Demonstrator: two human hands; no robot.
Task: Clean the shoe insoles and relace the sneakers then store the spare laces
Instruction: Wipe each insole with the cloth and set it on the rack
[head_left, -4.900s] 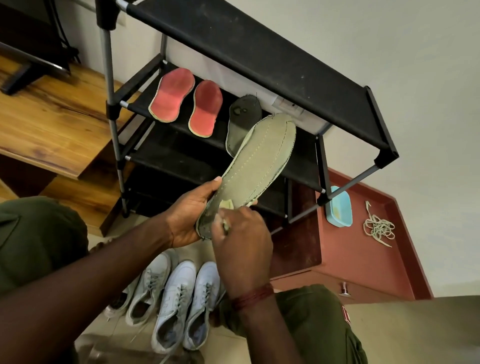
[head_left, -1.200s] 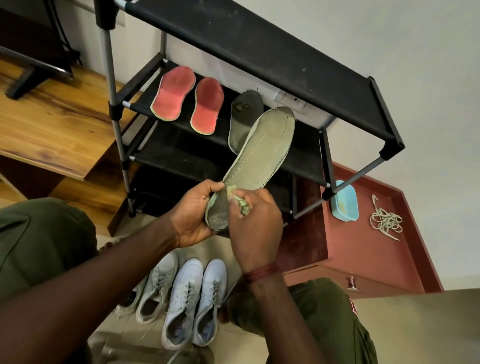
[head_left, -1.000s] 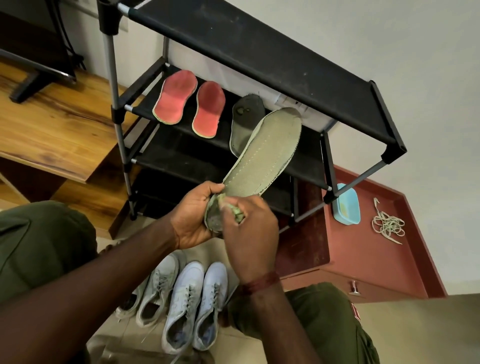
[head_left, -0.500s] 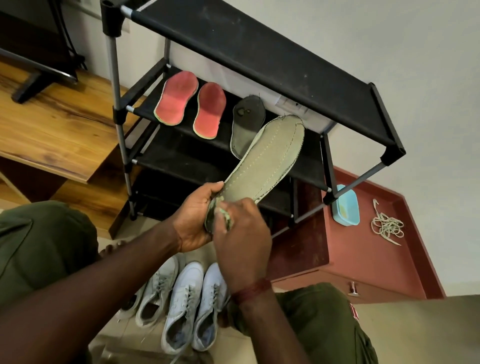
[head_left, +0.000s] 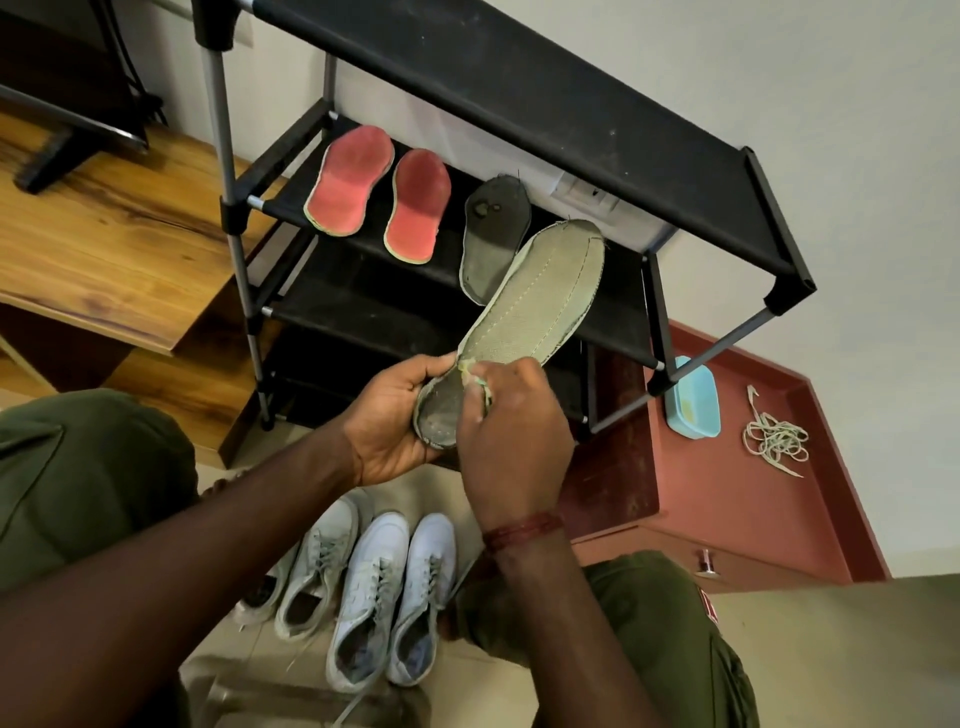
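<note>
Far left: brown wood-grain bench (head_left: 104, 234), not involved. Next to it stands the black fabric-shelf shoe rack with grey metal poles (head_left: 519, 93). On its middle shelf lie two red foam insoles (head_left: 350, 179) side by side, then one dark grey worn insole (head_left: 496, 234), all flat and clear of the hands. On the floor below, four lace-up sneakers stand in a row, heels toward the person: grey pair (head_left: 311, 577) left, white pair (head_left: 395, 597) right. Left hand (head_left: 395, 415) grips the heel end of the long olive-green stitched fabric insole (head_left: 535, 296), fingers curled under, thumb on the edge. The insole is held in the air in front of the rack, toe end angled up and right. Right hand (head_left: 511, 441) is closed round a small pale yellow-green wad of cloth (head_left: 475, 376), pinching it against the insole's top face just past the dark heel patch. Right of the rack, a red-brown cabinet top with raised lip (head_left: 753, 519) carries a light blue plastic tub (head_left: 693, 397) and, apart from it, a loose tangle of cream spare laces (head_left: 776, 439). My read: insole-wiping step, probably the last insole since three sit on the shelf. Next: run the cloth from heel to toe, bracing the floppy insole underneath, then park it beside the dark one. Relacing and lace storage look not yet started.
</note>
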